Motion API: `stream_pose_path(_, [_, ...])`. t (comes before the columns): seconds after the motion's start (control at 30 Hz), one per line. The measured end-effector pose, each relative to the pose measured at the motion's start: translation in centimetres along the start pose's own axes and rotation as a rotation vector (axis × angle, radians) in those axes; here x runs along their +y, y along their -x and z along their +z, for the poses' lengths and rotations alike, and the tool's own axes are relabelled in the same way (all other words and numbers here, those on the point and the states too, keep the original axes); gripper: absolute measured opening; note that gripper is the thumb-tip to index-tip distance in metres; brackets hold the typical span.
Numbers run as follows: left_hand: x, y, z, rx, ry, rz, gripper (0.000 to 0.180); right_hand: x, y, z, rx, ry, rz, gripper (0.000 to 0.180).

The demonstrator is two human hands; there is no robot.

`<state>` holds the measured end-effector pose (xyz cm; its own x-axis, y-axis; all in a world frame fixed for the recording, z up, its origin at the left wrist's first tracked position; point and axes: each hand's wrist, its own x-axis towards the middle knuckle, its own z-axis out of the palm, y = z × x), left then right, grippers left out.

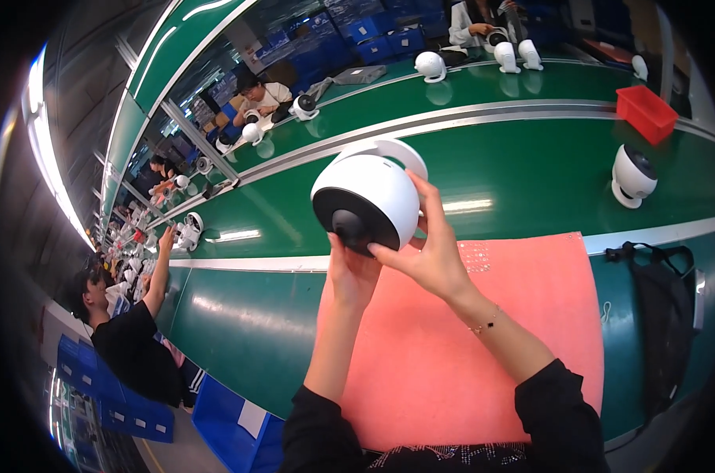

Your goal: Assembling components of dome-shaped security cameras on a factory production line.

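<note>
Both my hands hold up a white ball-shaped device (381,185) over the work surface. Its black front, with a dark round knob in the middle, is tilted down toward me, and a curved white stand shows behind it. Beneath it, my left hand (353,274) supports the lower edge of the black front; most of its fingers are hidden. My right hand (434,256) grips the device's right side, thumb on the black rim and fingers along the white shell. A pink cloth mat (468,355) lies under my forearms.
Beyond the mat runs a green conveyor belt (523,185). A similar white device (634,175) stands on it at right, near a red bin (646,114). A black bag (661,315) lies right of the mat. Co-workers (133,339) work at left and across the line; blue crates (231,418) stand lower left.
</note>
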<state>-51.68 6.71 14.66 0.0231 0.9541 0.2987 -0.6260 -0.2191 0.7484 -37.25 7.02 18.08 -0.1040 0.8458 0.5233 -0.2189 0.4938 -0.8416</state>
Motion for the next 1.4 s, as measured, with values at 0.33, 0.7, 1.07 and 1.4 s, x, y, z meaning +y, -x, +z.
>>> stream_pose_path(0.33, [-3.7,8.6,-1.3,-0.646,-1.915,-0.242,0.094,4.0,-2.9,-6.1,0.153,-0.707,0.541,0.072])
stream_pose_path(0.7, [-3.1,4.8,-1.1,-0.703,-1.696,-0.137,0.065,8.7,-1.8,-10.8,0.453,-0.479,0.756,0.081])
stream_pose_path(1.07, [-9.1,4.1,-1.4,-0.529,-1.733,0.281,0.052,8.0,7.7,-9.9,-0.274,0.663,-0.022,0.013])
stream_pose_path(1.4, [-9.1,4.0,-0.9,-0.517,-1.697,0.278,0.052,7.5,7.9,-8.9,-0.455,0.829,-0.174,0.012])
